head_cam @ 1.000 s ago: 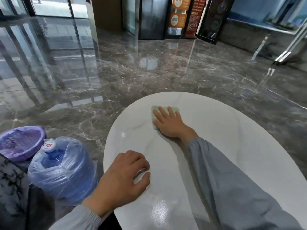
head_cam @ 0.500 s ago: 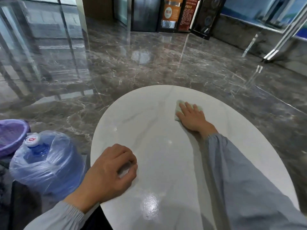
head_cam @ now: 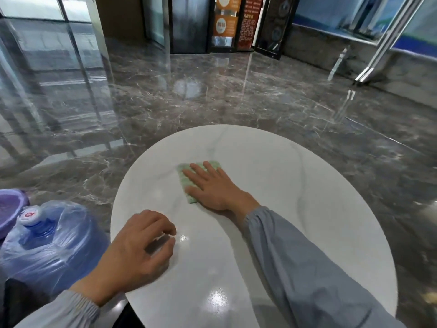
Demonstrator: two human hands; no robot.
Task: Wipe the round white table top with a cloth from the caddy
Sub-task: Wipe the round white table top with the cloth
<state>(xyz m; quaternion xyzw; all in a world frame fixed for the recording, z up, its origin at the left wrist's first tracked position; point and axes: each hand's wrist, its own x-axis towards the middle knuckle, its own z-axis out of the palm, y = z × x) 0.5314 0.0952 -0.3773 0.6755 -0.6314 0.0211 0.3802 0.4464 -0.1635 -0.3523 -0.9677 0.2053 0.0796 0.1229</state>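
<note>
grey-brown marble floor [head_cam: 212, 95], glossy and full of reflections, fills the far half of the view. the orange and red posters [head_cam: 224, 24] by the dark doors at the back are too blurred to read.

the round white table top [head_cam: 307, 185] is faintly veined. the bottom of the frame cuts off its near edge, and whatever carries it is hidden. a grey right sleeve [head_cam: 307, 268] crosses it from the lower right corner, cut off there.

left of the table stands a blue water jug [head_cam: 52, 245] wrapped in clear plastic, its base hidden behind the left forearm. behind it a purple basket [head_cam: 9, 207] is cut off by the left edge, so its contents cannot be made out.

the left hand [head_cam: 134, 252] rests near the table's left rim, fingers loosely curled with the tips on the surface, holding nothing.

the right hand [head_cam: 212, 188] lies flat near the middle of the top. its fingers are straight and spread, pointing away and to the left, and it presses on the cloth [head_cam: 186, 179].

this pale green checked cloth lies flat on the table, mostly covered. only its far edge, its left edge and strips between the fingers show. the left edge runs from far to near, leaning slightly right. how far the cloth reaches under the palm is hidden, so its long axis cannot be told.
</note>
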